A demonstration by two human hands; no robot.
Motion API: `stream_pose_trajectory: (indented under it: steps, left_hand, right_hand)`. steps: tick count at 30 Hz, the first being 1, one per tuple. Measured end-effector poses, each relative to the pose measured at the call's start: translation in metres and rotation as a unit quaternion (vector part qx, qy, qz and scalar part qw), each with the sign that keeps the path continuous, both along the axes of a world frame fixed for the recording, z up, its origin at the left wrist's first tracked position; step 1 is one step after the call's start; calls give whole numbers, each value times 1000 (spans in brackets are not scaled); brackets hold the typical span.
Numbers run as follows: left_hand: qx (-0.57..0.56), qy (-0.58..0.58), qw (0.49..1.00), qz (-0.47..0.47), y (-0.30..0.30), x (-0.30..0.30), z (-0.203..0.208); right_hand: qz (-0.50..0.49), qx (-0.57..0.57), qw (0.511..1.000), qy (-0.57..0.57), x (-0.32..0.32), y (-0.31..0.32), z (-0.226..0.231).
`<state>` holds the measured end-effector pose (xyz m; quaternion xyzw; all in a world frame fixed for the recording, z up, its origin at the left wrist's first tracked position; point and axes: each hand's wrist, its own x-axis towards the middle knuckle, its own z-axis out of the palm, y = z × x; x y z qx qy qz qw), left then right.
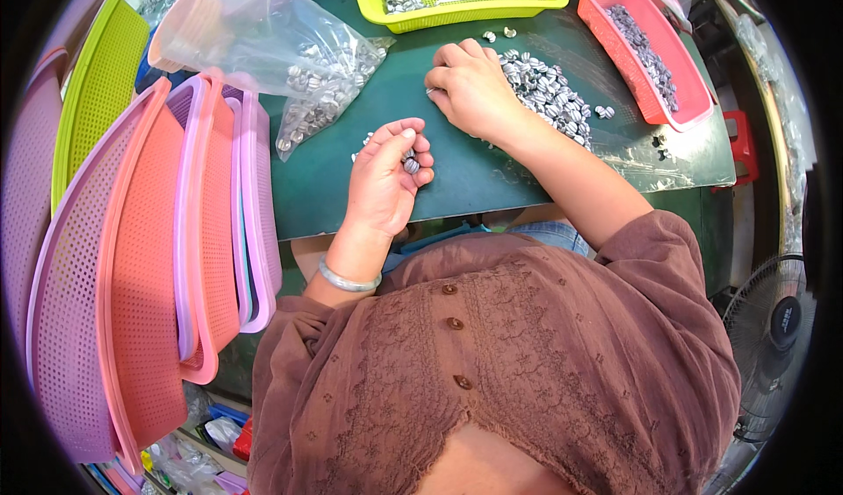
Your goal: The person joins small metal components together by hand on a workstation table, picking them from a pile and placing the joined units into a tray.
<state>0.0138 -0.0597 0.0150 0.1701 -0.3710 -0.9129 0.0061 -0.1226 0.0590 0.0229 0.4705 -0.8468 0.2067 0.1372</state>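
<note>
My left hand [386,175] is turned palm up, its fingers curled around several small striped silver metal pieces [410,162]. Above the green table, at the left edge of a loose pile of the same metal pieces [549,91], is my right hand [474,89]. Its fingers are bent and drawn together, and what sits at their tips is too small to name. Two stray metal pieces [500,35] lie just beyond the right hand. To the left, a clear plastic bag [320,74] holds many more such pieces.
A yellow-green basket [465,17] with some pieces stands at the far side of the green table [351,210]. A pink basket [645,109] with grey pieces sits at the right. Stacked coloured baskets [149,302] crowd the left. A fan [768,337] stands at the lower right.
</note>
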Motion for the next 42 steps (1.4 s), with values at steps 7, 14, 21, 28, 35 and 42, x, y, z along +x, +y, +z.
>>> stream_pose_trajectory:
  steps: [7,14,21,28,35,42]
  left_hand:
    - [-128,15,987,93,15,-3,7]
    - [-93,48,992,75,24,3,14]
    - [-81,52,994,50,24,5,13]
    - [-102,87,990,41,25,5,12]
    - [-82,68,994,5,24,6,13]
    - [-92,66,994,1,25,6,13]
  right_hand:
    - [92,-148,968,-179,29,11,22]
    - [126,-233,962,-69,45,24,28]
    - [145,-237,960,-40,55,30,31]
    - [129,-276,945,-120,60,34,30]
    - [107,-278,943,-150,62,39,28]
    - [119,-264,951,-109,59,41,26]
